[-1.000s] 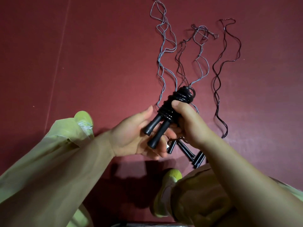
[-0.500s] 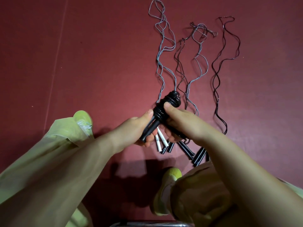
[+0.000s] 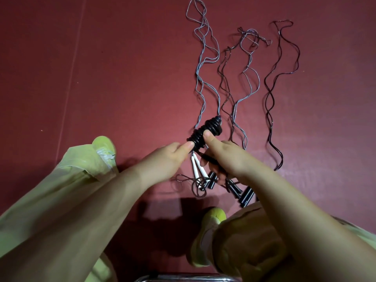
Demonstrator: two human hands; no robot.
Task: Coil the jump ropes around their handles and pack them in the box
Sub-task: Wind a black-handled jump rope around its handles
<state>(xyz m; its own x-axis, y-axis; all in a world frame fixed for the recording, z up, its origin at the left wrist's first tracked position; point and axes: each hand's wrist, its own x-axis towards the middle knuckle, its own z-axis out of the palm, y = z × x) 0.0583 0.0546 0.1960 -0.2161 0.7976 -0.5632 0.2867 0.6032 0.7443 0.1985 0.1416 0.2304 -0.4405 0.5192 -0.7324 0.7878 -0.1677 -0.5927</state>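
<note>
Head | hands (image 3: pixel 166 159) (image 3: pixel 230 157): 2 | coiled rope (image 3: pixel 205 132): 1 (black) | loose ropes (image 3: pixel 205 64): 4

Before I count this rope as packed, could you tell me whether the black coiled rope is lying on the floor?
No, both hands, left hand and right hand, hold the coiled rope above the floor.

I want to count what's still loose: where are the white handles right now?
The white handles lie on the red floor near the middle of the head view, just below the coiled black rope held by both hands, with black handles immediately to their right.
</note>
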